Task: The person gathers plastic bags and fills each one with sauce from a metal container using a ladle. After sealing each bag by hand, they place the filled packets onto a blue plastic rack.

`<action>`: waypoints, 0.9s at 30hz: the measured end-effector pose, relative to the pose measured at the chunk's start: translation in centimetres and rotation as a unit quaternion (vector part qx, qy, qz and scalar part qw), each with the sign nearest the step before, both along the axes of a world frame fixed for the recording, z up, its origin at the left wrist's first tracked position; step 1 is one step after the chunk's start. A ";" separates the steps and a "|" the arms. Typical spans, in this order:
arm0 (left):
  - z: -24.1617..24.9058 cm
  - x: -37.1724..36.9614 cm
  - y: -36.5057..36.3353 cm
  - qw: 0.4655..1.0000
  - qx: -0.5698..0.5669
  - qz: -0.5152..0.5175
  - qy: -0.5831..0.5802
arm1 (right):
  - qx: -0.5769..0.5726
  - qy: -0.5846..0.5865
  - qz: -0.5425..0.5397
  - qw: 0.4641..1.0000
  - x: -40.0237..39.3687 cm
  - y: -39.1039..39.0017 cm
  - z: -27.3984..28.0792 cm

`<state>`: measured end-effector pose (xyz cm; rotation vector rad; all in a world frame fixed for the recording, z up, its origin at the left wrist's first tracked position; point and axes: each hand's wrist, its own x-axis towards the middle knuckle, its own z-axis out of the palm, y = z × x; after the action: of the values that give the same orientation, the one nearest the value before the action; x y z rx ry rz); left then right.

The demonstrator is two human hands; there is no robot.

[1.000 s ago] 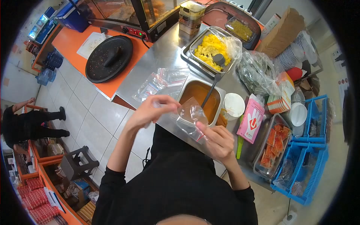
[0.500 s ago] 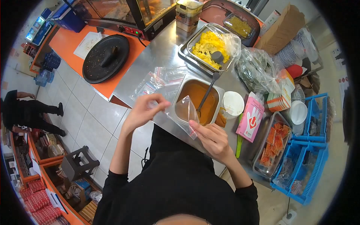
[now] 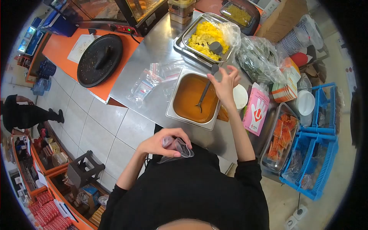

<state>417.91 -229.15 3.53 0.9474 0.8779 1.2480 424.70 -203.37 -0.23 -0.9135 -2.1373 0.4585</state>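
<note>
My left hand [image 3: 163, 145] is curled around a clear plastic bag [image 3: 183, 148], held in front of my body with its mouth spread. Over the upper right of a steel pan of orange-brown sauce [image 3: 191, 94], my right hand [image 3: 225, 85] has thumb and fingers at the upper part of a dark spoon [image 3: 206, 92]. The spoon's slotted end rests in the sauce; whether the fingers grip the handle firmly is hard to tell. Several clear zip bags [image 3: 147, 84] lie on the steel counter left of the pan.
Behind the pan stands a tray of yellow food [image 3: 209, 38]. To the right are a white tub [image 3: 240, 96], a pink glove box [image 3: 256, 109], a tray of orange packets [image 3: 281, 132] and blue baskets [image 3: 306, 165]. A black lid [image 3: 100, 59] lies left; a person [image 3: 28, 113] stands far left.
My left hand has drawn back toward my body with the bag, now opened out. My right hand has let go of the bag and moved up to the spoon handle.
</note>
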 end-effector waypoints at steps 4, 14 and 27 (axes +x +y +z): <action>-2.2 1.9 -1.2 0.974 -0.080 -0.018 -0.209 | -0.155 0.015 0.139 0.978 1.8 -2.4 1.8; -3.6 0.9 -1.8 0.983 -0.026 0.012 -0.179 | -0.248 0.269 0.137 0.921 8.6 -11.4 -1.2; -3.1 0.7 -3.1 0.974 -0.026 0.098 -0.201 | -0.144 0.219 0.169 0.950 9.5 -10.3 -2.8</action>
<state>418.65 -232.21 0.41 0.5450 0.6866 1.5127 434.16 -213.69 -2.99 -0.5245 -1.8361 1.0657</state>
